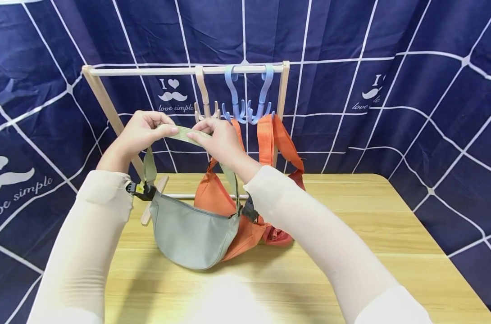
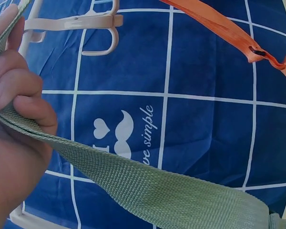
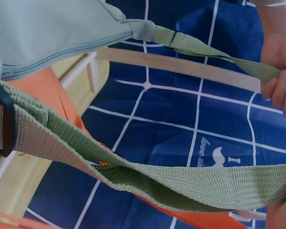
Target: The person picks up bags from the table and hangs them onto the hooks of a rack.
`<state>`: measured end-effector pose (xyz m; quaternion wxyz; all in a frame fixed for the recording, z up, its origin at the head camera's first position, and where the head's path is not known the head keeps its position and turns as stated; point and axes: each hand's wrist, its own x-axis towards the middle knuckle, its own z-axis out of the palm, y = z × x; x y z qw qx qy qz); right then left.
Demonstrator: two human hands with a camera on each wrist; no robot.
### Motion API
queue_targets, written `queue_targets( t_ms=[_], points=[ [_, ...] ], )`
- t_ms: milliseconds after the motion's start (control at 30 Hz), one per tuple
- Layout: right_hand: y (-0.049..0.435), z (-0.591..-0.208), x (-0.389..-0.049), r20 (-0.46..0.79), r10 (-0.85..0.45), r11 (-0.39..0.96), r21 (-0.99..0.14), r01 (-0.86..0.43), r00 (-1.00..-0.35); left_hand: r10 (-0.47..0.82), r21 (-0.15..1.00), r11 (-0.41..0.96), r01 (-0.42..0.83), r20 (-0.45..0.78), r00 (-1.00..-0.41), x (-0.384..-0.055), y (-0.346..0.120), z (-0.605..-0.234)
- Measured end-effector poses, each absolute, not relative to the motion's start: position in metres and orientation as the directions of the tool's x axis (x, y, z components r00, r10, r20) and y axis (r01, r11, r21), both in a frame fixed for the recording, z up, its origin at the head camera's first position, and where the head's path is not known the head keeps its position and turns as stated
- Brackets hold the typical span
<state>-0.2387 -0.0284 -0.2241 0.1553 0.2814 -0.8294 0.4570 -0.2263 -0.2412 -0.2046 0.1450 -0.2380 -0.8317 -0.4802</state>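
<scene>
A grey-green crescent bag (image 1: 193, 234) hangs by its light green webbing strap (image 1: 182, 133) in front of a wooden rack. My left hand (image 1: 142, 130) grips the strap near its top, fingers curled round it in the left wrist view. A short span to the right, my right hand (image 1: 221, 139) pinches the same strap between thumb and fingers. Just behind my hands, a beige hook (image 1: 203, 92) hangs from the rack's bar. Two blue hooks (image 1: 232, 90) hang to its right. An orange bag (image 1: 215, 193) is partly hidden behind the grey-green one.
The wooden rack (image 1: 284, 90) stands on a wood-grain table (image 1: 351, 225). Orange straps (image 1: 265, 139) hang from the blue hooks, with a red bag (image 1: 279, 237) low at the right. A dark blue curtain (image 1: 330, 31) with white lines encloses the back and sides.
</scene>
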Motion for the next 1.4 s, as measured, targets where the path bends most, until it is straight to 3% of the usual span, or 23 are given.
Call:
queue_targets(
  t_ms=[167, 467, 867, 1400],
  points=[
    [-0.024, -0.221, -0.245, 0.529, -0.290, 0.426, -0.675, -0.603, -0.797, 0.232, 0.725, 0.453, 0.519, 0.466, -0.854, -0.221, -0.225, -0.190],
    [-0.018, -0.216, -0.255, 0.539, -0.238, 0.423, -0.691, -0.586, -0.808, 0.181, 0.706, 0.499, 0.503, 0.483, -0.857, -0.256, -0.223, -0.192],
    [-0.018, -0.218, -0.264, 0.562, -0.138, 0.381, -0.730, -0.568, -0.815, 0.146, 0.681, 0.543, 0.492, 0.500, -0.854, -0.269, -0.211, -0.183],
    [-0.022, -0.222, -0.265, 0.491, -0.073, 0.295, -0.821, -0.489, -0.868, 0.071, 0.661, 0.567, 0.492, 0.556, -0.828, -0.285, -0.194, -0.183]
  ],
)
